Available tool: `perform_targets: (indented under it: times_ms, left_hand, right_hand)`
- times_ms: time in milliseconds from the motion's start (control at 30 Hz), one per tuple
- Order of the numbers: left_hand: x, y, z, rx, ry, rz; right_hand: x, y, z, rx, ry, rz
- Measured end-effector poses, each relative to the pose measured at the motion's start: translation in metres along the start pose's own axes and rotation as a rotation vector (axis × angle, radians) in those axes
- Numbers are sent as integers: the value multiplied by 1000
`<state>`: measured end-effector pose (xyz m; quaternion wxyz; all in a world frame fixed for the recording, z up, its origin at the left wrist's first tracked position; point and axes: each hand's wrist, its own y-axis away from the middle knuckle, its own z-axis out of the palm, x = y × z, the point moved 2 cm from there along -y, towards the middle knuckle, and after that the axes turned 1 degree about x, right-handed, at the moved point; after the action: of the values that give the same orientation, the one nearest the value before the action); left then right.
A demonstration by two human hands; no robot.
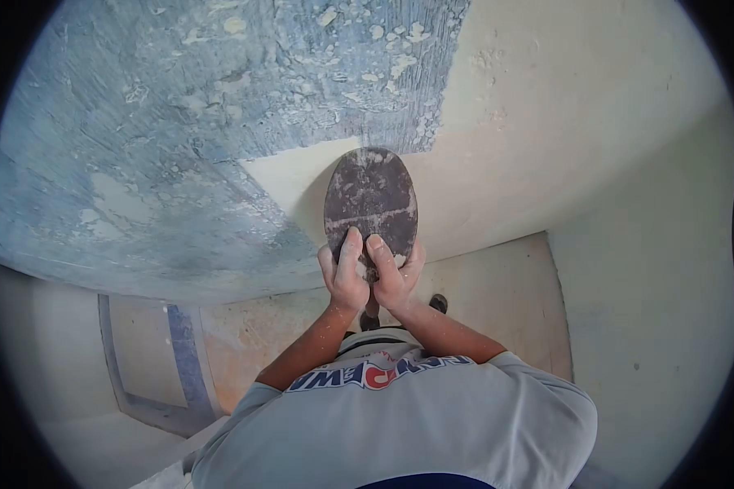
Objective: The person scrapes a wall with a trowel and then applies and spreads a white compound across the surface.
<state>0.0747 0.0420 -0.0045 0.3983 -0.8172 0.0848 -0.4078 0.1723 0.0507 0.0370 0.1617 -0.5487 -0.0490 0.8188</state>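
Both hands grip a dark oval board (371, 186), smeared with pale dust and crossed by a light line. My left hand (347, 275) is closed on its lower left edge, thumb lying on the face. On the lower right edge my right hand (396, 274) holds it the same way, the two thumbs side by side. White dust coats the fingers. The board's upper end overlaps the wall, where a smooth cream patch (289, 175) meets rough blue paint (196, 90). The fingers behind the board are mostly hidden.
Cream wall (546, 106) continues to the right, and a pale side wall (644, 285) stands beyond it. Dusty floor (497, 285) lies below, with a dark shoe (439, 303) on it. A blue-edged opening (143, 350) is at the lower left.
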Motion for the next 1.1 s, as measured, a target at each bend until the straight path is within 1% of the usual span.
perform_targets:
  times_ms: [33, 100, 133, 233, 267, 300, 367, 400, 433, 467, 500, 533, 567, 600, 633, 667, 700, 733, 767, 800, 833, 900, 933, 967, 1033, 1067, 1100]
  left_hand:
    - [5, -3, 0, 6, 0, 0]
    - [2, -5, 7, 16, 1019, -789]
    - [-1, -9, 9, 21, 1025, -778]
    - [4, -5, -2, 23, 81, -3]
    - [3, -4, 3, 52, 218, -94]
    - [3, -4, 3, 58, 220, -92]
    - [-3, 2, 6, -18, 733, -424]
    - [-1, -5, 6, 3, 519, -250]
    - [-1, -8, 3, 1, 521, -252]
    - [3, -11, -3, 14, 288, -106]
    - [10, -16, -8, 24, 53, 40]
    - [5, -13, -1, 54, 306, -135]
    - [1, -7, 1, 57, 306, -137]
    - [2, -5, -2, 29, 276, -111]
    - [2, -7, -3, 3, 248, -77]
    - [-2, -7, 3, 30, 670, -475]
    - [-3, -13, 2, 30, 671, -468]
    - [-1, -16, -3, 33, 395, -230]
    - [4, -18, -7, 30, 119, 4]
    - [3, -20, -4, 40, 493, -354]
    - [0, -16, -3, 41, 495, -355]
    - [-7, -6, -1, 3, 99, -33]
    - [-13, -7, 8, -22, 619, -364]
    - [-13, -9, 9, -22, 619, -358]
    - [3, -16, -2, 85, 193, 39]
    - [6, -20, -7, 46, 72, 33]
    - [2, -16, -7, 38, 74, 26]
  right_hand:
    - [4, 3, -2, -5, 1, -2]
    - [11, 8, -6, 28, 133, -72]
    - [11, 3, -5, 22, 132, -82]
    - [0, 1, -2, 9, 137, -23]
    - [3, 3, -2, 7, 140, -19]
    - [7, 3, -3, 19, 98, -17]
    - [10, 5, -1, 31, 55, -21]
    - [9, 4, 0, 34, 61, -45]
    - [7, 6, 1, 42, 71, -60]
    - [3, 4, -2, 10, 140, -35]
    - [0, 3, 1, 14, 143, -25]
    - [-4, -2, 4, 9, 101, -1]
    - [-5, -5, 7, 1, 57, 20]
    - [-2, -2, 5, 42, 158, -70]
    - [2, 1, 5, 40, 153, -80]
    - [6, 5, 5, 57, 87, -43]
    - [4, 5, 9, 76, 23, 0]
    - [-1, 0, 8, 54, 103, -61]
    - [-4, -2, 10, 59, 106, -50]
    - [-12, -6, 16, 61, 56, -36]
    - [-16, -10, 18, 58, 6, -34]
    - [0, 2, 9, 75, 53, -51]
    - [4, 3, 8, 94, 97, -70]
    - [5, 3, 7, 71, 53, -68]
    - [-7, -3, 11, 50, 82, -62]
    - [-11, -5, 12, 33, 113, -52]
    - [-9, -7, 14, 48, 52, -18]
